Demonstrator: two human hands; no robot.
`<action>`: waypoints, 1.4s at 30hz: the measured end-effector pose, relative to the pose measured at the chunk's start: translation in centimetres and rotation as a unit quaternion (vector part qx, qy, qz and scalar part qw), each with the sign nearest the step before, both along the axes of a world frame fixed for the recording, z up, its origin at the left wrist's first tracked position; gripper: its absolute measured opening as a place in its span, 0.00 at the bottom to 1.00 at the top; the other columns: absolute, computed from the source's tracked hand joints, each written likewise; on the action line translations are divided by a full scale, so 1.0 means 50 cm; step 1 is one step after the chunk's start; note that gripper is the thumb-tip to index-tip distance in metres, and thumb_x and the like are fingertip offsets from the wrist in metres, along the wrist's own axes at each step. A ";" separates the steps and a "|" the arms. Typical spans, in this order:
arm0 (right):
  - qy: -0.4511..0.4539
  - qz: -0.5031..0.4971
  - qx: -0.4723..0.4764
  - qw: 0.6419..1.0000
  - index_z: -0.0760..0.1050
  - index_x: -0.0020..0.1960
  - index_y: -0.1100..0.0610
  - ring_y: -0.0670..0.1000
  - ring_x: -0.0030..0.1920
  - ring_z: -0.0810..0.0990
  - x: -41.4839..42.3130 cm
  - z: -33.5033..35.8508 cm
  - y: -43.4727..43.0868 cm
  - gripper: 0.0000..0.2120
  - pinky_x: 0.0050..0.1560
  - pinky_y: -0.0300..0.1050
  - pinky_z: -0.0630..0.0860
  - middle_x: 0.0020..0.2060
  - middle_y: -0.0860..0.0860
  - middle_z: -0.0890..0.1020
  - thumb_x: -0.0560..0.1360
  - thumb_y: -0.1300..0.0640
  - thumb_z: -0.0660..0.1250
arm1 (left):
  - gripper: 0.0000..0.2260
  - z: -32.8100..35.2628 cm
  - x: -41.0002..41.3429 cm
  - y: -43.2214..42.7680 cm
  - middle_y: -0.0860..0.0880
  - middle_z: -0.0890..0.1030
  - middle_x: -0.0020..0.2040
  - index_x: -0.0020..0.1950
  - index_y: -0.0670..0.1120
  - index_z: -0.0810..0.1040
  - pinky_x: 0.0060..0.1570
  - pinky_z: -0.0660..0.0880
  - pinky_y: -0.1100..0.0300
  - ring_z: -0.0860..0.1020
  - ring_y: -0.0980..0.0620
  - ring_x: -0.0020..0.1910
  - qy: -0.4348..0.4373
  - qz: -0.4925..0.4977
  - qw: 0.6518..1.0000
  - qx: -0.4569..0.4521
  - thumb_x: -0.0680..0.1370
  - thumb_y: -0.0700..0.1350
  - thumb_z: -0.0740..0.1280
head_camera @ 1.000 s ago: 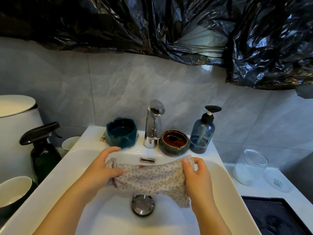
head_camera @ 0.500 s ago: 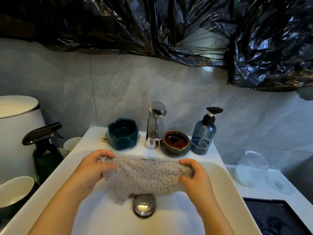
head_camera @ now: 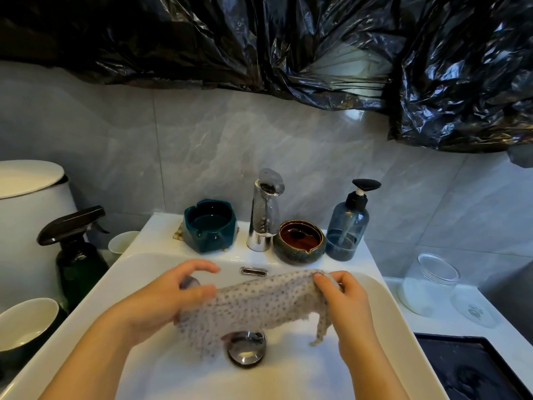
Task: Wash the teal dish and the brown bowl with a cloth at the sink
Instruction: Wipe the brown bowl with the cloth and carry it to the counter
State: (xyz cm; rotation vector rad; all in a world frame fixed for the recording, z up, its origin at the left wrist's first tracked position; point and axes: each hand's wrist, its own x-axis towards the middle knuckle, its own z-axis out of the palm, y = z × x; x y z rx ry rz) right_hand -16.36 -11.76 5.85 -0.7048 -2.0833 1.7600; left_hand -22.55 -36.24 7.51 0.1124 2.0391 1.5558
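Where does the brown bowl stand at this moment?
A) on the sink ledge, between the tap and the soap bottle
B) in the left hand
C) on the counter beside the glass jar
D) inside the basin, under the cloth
A: the brown bowl sits on the sink ledge, right of the tap and left of the soap bottle.

1 head view looks forward and down, close over the sink [head_camera: 383, 287].

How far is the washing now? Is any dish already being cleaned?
Nothing looks washed yet. Both hands, left hand and right hand, hold the spotted cloth stretched over the sink. The teal dish and the brown bowl stand untouched on the ledge beside the tap. Both remain to be washed.
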 end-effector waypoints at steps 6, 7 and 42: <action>-0.006 -0.023 0.017 1.000 0.74 0.46 0.57 0.48 0.45 0.76 0.002 -0.006 -0.002 0.09 0.34 0.41 0.68 0.41 0.51 0.78 0.75 0.51 0.66 | 0.11 -0.044 0.002 0.044 0.50 0.71 0.64 0.33 0.57 0.76 0.58 0.70 0.55 0.71 0.51 0.60 0.202 -0.071 0.922 -0.324 0.76 0.54 0.66; -0.009 -0.028 0.013 0.999 0.74 0.46 0.57 0.48 0.44 0.75 0.000 -0.006 0.001 0.09 0.33 0.41 0.68 0.42 0.51 0.78 0.75 0.51 0.66 | 0.11 -0.042 0.007 0.050 0.52 0.62 0.73 0.34 0.58 0.76 0.66 0.64 0.51 0.63 0.48 0.69 0.220 -0.064 0.905 -0.359 0.77 0.55 0.63; -0.019 0.012 -0.174 0.985 0.75 0.48 0.59 0.60 0.46 0.79 0.026 0.037 0.041 0.06 0.46 0.54 0.78 0.44 0.61 0.80 0.73 0.59 0.68 | 0.13 -0.031 0.016 0.231 0.56 0.75 0.62 0.64 0.51 0.74 0.59 0.64 0.68 0.70 0.57 0.64 0.551 -0.018 0.814 -0.185 0.80 0.43 0.58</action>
